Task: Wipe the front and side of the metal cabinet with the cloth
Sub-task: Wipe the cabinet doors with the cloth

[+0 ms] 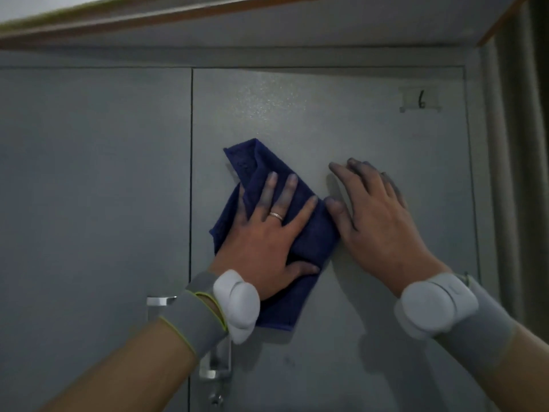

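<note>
I press the folded dark-blue cloth (276,233) flat on the grey metal cabinet door (371,129) under my left hand (267,242), fingers straight; my right hand (377,215) rests flat beside it. Its loose corner beyond my fingertips may bunch and skip patches, I judge.

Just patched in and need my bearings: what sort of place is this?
Probably a locker or storage room. A grey metal cabinet door carries a label numbered 6 and a chrome handle, a matching door beside it. The left hand presses a dark blue cloth against it.
</note>
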Available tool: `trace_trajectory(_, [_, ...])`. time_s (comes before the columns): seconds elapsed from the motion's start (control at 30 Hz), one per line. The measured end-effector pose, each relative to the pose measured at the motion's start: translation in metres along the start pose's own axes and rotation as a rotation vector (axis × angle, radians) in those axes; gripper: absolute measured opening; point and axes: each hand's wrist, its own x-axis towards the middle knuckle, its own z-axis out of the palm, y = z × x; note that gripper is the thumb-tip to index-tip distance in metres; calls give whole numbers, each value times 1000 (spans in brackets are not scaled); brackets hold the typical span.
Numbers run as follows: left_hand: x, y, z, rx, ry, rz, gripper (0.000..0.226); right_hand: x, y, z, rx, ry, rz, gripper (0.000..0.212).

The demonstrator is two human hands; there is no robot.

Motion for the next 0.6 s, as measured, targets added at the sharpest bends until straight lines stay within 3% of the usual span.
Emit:
trace_trajectory(0.2, [-41,41,30,24,-45,307,100,-25,3,0,-49,-82,-20,55])
trace_trajectory(0.33, [-40,22,31,41,-15,406,93,-24,2,-5,-136,-115,-7,55])
trace_trajectory(0.43, [-15,1,19,31,30,348,91,-14,5,-21,-206,-138,25,58])
trace_trajectory(0.6, [52,-50,-17,-13,84,110,91,5,8,-40,-276,-173,102,57])
